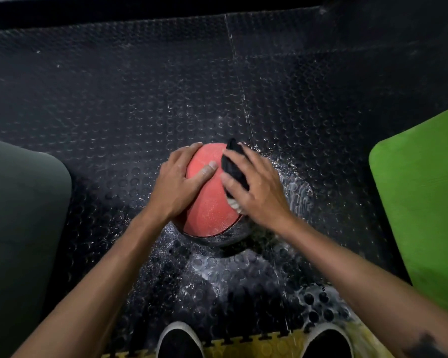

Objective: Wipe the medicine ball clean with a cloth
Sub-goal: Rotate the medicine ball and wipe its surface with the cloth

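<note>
1. A red medicine ball [209, 202] is seen resting on a black studded rubber floor [140, 99], near the middle of the view, with a dark panel showing along its lower edge.
2. The ball is steadied by the left hand [177, 182], which is laid flat against its left side with the fingers spread and fairly straight; the thumb is stretched across the red surface.
3. A dark cloth [234, 166] is pressed against the upper right of the ball by the right hand [259, 187]. The thumb and fingers are wrapped over the cloth, so it is held clamped between hand and ball. A pale part of the cloth is visible under the palm.
4. The two hands are kept apart, one on each side of the ball, with only a strip of red between thumb and cloth.
5. White smears and specks are scattered on the floor around and below the ball.
6. A green mat [424, 202] is laid at the right edge, and a dark grey mat [18, 228] at the left edge, both well apart from the ball.
7. Two black shoes with white toe caps [179, 339] are seen at the bottom, standing on a yellow interlocking tile [256, 344].
8. No container is shown in the view.
</note>
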